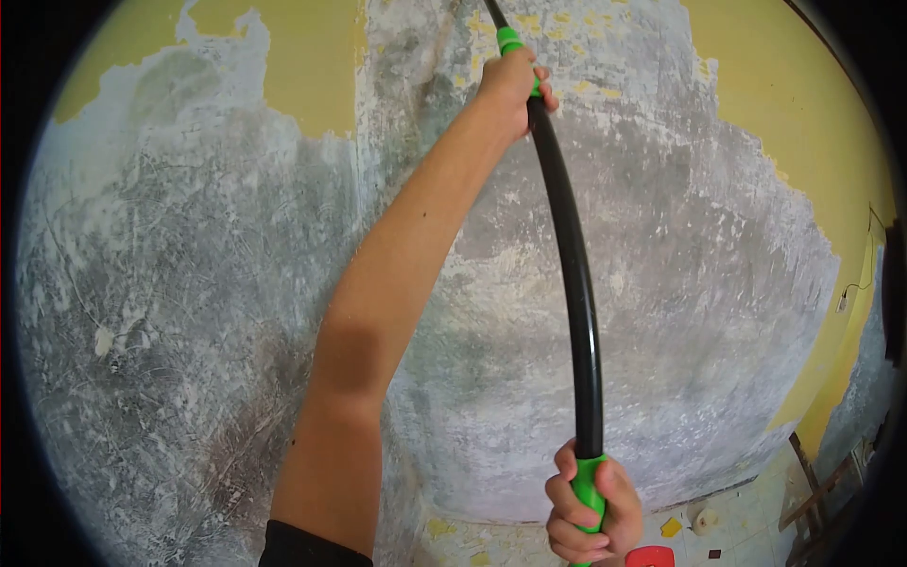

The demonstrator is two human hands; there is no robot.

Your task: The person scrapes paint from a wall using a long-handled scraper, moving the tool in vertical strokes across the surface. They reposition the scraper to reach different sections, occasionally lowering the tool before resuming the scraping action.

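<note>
Two hands are closed around a long black pole (578, 283), which is held nearly upright in front of a scraped wall (189, 283) and runs out of view at the top edge. The left hand (510, 87) is raised high on an outstretched arm, its fingers wrapped tightly round the pole just below an upper green grip (508, 40). The right hand (586, 510) is seen low in the picture, its fingers curled fully round a lower green grip (588, 484) at the pole's near end. A black sleeve (312, 550) is seen at the left upper arm. Grey, scratched plaster is exposed over most of the wall, while patches of yellow paint (293, 66) are left along the top and right. A red object (650, 557) is partly visible just beside the right hand, and a tiled floor (746, 524) strewn with flakes is seen lower right.
</note>
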